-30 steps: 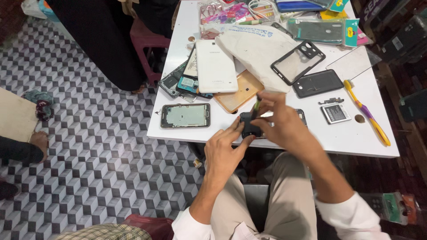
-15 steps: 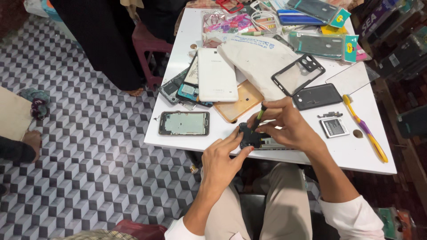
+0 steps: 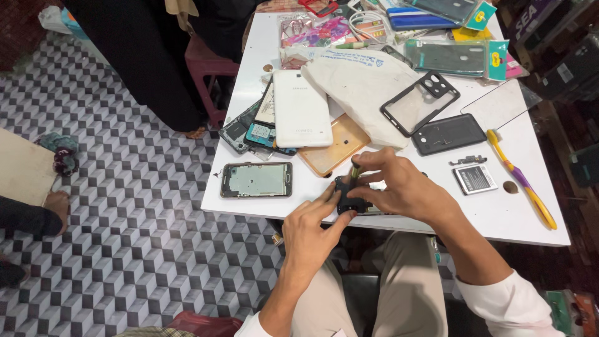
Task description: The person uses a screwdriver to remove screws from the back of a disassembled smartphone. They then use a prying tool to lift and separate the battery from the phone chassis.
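Small black part [image 3: 345, 198] at table edge

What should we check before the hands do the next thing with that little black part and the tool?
1. Left hand steadies the small black part: ok, fingers touch it at the table edge.
2. Right hand grips the small tool: ok, pinched by the fingertips, tip pointing down at the part.
3. Tool tip seated in a screw: cannot tell, too small to see.
4. Part fully resting on the white table: cannot tell, it sits right at the edge.
5. Battery and toothbrush apart from the hands: ok.
6. Phone frame apart from the left hand: ok.
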